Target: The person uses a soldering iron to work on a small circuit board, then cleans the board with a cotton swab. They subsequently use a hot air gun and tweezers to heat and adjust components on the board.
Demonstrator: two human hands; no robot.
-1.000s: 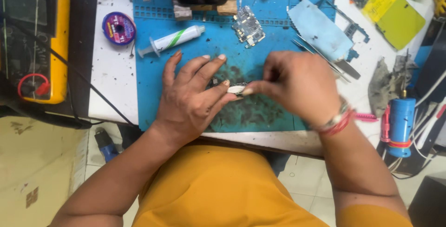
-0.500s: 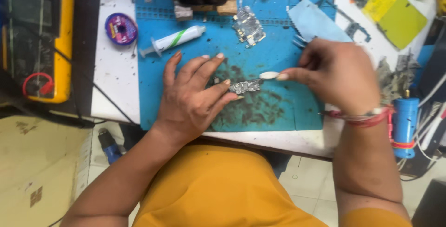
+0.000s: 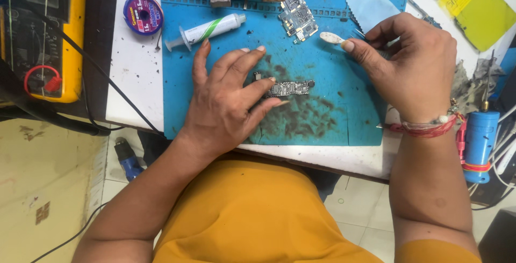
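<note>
Two hands parted: right hand (image 3: 414,64) lifted brush (image 3: 331,37) off board (image 3: 287,88).

Left hand (image 3: 226,99) lies palm down, fingers spread and stretched forward, forearm angling in from the lower left. Right hand (image 3: 411,61) is lifted, fingers curled in a pinch, thumb and forefinger tips pointing left, forearm running straight up from below.

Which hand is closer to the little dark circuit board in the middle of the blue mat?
Left. The left hand has its fingers on the dark circuit board, pinning it. The right hand is up and to the right, apart from it.
</note>
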